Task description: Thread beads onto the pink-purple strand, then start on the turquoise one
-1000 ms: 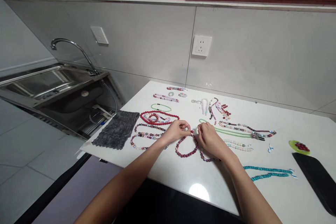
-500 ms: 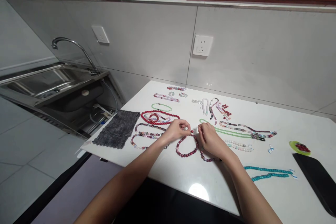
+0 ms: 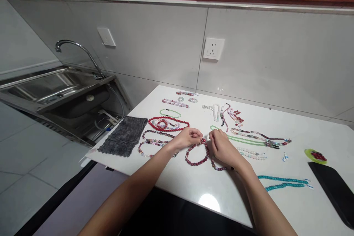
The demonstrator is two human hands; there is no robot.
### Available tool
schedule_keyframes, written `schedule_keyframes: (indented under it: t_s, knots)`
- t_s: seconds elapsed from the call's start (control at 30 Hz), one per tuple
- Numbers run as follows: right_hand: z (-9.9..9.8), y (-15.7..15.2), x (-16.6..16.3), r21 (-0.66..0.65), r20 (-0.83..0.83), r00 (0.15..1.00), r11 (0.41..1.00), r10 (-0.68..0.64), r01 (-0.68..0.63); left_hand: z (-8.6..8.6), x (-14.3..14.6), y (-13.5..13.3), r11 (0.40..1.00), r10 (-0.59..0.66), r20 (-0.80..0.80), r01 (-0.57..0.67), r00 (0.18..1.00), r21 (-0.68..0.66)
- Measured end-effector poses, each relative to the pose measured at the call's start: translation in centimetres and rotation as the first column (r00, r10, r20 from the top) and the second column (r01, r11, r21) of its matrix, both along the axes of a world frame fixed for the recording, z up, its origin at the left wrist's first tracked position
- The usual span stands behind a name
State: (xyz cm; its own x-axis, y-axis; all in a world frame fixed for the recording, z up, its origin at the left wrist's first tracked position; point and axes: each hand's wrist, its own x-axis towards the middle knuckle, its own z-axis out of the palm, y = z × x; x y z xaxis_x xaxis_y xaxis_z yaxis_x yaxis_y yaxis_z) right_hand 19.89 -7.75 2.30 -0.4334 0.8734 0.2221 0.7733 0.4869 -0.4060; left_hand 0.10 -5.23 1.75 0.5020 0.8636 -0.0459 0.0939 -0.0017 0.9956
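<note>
A loop of dark red beads [image 3: 197,163] lies on the white counter between my two hands. At its top, beside a small bright red bead [image 3: 204,141], my left hand [image 3: 189,137] is closed in a pinch on the end of the bead string. My right hand [image 3: 219,143] is curled just to the right, fingertips pressed together; whatever they hold is too small or hidden to make out. Under the right wrist, a second dark bead strand [image 3: 218,168] is partly covered. Bright red bead necklaces [image 3: 168,118] and multicoloured strands [image 3: 146,155] lie near my left forearm.
Green beads [image 3: 246,140] and turquoise beads [image 3: 286,185] lie to the right. A yellow-green dish [image 3: 315,158] with red beads and a black flat object [image 3: 333,191] sit at far right. At left are a dark grey cloth [image 3: 123,136] and a steel sink [image 3: 55,84].
The bright red bead has slid down slightly towards the top of the dark red loop. My left fingertips have shifted a little to the right; the right hand has hardly moved.
</note>
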Motion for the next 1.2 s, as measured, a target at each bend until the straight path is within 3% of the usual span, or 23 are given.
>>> schedule_keyframes:
  t_s: [0.23, 0.4, 0.67, 0.83, 0.97, 1.2]
  knots:
    - [0.4, -0.1, 0.0, -0.042, -0.053, 0.999, 0.999, -0.002, 0.0, 0.2, -0.3, -0.1, 0.992, -0.108, 0.099, 0.114, 0.989, -0.056]
    - [1.0, -0.3, -0.2, -0.082, -0.156, 0.988, 0.997, -0.004, -0.009, -0.6, -0.1, 0.1, 0.998, -0.026, 0.079, 0.03, 0.997, -0.05]
    - [0.1, 0.1, 0.4, -0.125, -0.227, 0.974, 0.992, -0.023, -0.006, -1.4, 0.3, 0.7, 0.991, 0.136, 0.021, -0.136, 0.99, -0.017]
    - [0.1, 0.0, -0.2, -0.062, -0.301, 0.952, 0.995, 0.061, -0.083, -1.7, 0.2, 0.8, 0.988, 0.151, 0.04, -0.151, 0.988, -0.023]
    - [0.0, -0.3, -1.3, 0.051, -0.268, 0.957, 0.994, 0.109, -0.099, -2.0, 0.2, 0.8, 0.99, 0.138, 0.055, -0.137, 0.989, -0.03]
    - [-1.1, -0.4, -2.1, 0.149, -0.18, 0.982, 0.988, 0.052, -0.025, -2.2, 0.1, 0.8, 0.992, 0.128, 0.077, -0.127, 0.989, -0.027]
